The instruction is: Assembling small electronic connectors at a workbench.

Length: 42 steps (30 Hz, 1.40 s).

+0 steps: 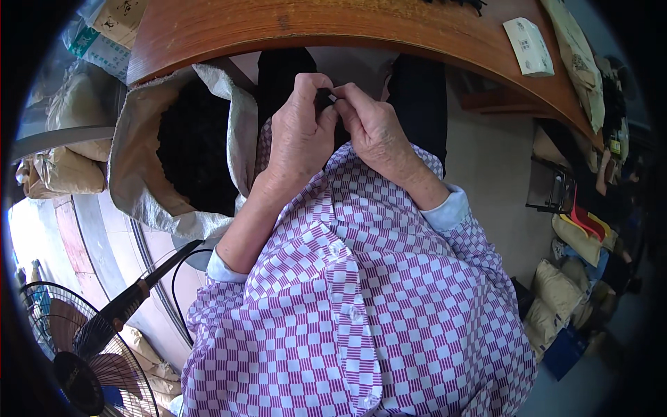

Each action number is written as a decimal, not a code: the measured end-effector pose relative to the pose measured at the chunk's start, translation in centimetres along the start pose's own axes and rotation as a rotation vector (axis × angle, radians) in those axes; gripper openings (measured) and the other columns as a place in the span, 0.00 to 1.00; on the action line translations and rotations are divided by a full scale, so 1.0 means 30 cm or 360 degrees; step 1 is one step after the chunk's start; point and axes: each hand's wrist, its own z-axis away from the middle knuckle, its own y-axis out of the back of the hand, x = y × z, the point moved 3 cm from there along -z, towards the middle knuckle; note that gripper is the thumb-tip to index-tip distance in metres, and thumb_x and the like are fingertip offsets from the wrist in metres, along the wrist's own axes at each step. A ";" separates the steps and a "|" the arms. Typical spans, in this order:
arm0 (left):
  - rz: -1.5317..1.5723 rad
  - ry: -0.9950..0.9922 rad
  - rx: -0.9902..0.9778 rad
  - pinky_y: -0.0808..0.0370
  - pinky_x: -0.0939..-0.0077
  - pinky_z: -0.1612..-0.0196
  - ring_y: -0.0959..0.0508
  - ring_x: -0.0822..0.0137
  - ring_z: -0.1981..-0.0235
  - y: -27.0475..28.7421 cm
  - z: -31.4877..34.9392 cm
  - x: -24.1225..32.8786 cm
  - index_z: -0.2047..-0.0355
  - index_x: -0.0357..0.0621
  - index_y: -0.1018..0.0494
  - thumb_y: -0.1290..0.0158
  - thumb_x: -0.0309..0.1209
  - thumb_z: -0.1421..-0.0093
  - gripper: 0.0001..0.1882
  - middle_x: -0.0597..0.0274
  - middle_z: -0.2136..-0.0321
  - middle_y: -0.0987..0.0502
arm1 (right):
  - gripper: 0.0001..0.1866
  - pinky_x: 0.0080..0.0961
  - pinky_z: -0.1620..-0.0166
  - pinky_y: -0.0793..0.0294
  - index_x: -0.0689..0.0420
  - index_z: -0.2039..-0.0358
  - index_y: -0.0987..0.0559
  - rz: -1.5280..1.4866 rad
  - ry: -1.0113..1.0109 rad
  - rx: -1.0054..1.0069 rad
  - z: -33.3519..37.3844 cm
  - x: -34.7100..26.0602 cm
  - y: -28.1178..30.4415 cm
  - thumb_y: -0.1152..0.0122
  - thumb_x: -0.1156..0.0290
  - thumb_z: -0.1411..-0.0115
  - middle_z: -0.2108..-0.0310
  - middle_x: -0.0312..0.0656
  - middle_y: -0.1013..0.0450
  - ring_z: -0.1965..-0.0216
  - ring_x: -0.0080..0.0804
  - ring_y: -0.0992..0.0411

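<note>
My left hand [297,132] and my right hand [375,128] meet in front of my chest, below the edge of a curved wooden table [292,28]. Their fingertips pinch a small dark part [325,101] together, with a tiny pale piece showing at its tip. Most of the part is hidden by my fingers. I wear a purple and white checked shirt [361,306] with rolled light-blue cuffs. My dark trouser legs [417,97] show beneath the hands.
An open woven sack [139,153] full of small dark pieces stands at my left. A white box [529,46] lies on the table. A floor fan [76,347] is at lower left. Filled sacks lie at left and lower right.
</note>
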 end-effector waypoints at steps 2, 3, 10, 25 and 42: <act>-0.0132 -0.0027 0.0037 0.28 0.68 0.76 0.25 0.56 0.79 0.001 -0.002 0.004 0.58 0.41 0.37 0.47 0.17 0.48 0.18 0.52 0.78 0.28 | 0.09 0.22 0.70 0.25 0.60 0.57 0.29 -0.0042 -0.0036 0.0023 -0.002 0.004 -0.009 0.55 0.73 0.34 0.74 0.46 0.25 0.71 0.33 0.23; -0.0148 -0.0063 0.0034 0.28 0.69 0.77 0.25 0.58 0.79 -0.002 -0.006 0.003 0.58 0.41 0.37 0.47 0.17 0.48 0.18 0.53 0.77 0.28 | 0.09 0.22 0.69 0.25 0.60 0.56 0.29 -0.0083 -0.0067 0.0039 -0.001 0.008 -0.012 0.55 0.73 0.34 0.73 0.46 0.25 0.70 0.34 0.22; 0.0622 0.0024 0.0084 0.30 0.81 0.77 0.26 0.74 0.77 -0.023 -0.041 -0.001 0.56 0.40 0.38 0.51 0.19 0.42 0.15 0.62 0.71 0.26 | 0.10 0.14 0.75 0.33 0.59 0.55 0.29 -0.0529 -0.0083 0.0144 -0.003 0.055 0.018 0.53 0.68 0.33 0.75 0.35 0.27 0.79 0.18 0.32; 0.1751 0.0806 -0.0661 0.31 0.88 0.77 0.27 0.75 0.78 -0.042 -0.028 0.030 0.41 0.44 0.38 0.58 0.30 0.33 0.20 0.60 0.73 0.26 | 0.13 0.06 0.82 0.43 0.56 0.61 0.25 -0.1572 -0.0341 0.0101 0.026 0.144 0.073 0.43 0.60 0.38 0.79 0.30 0.29 0.84 0.09 0.40; 0.0430 0.0101 -0.0414 0.21 0.79 0.65 0.20 0.69 0.67 -0.037 -0.026 0.035 0.47 0.41 0.33 0.54 0.22 0.37 0.17 0.58 0.66 0.22 | 0.16 0.12 0.68 0.31 0.59 0.58 0.25 -0.0649 -0.0232 0.0120 -0.005 0.120 0.057 0.47 0.59 0.35 0.73 0.30 0.30 0.71 0.14 0.32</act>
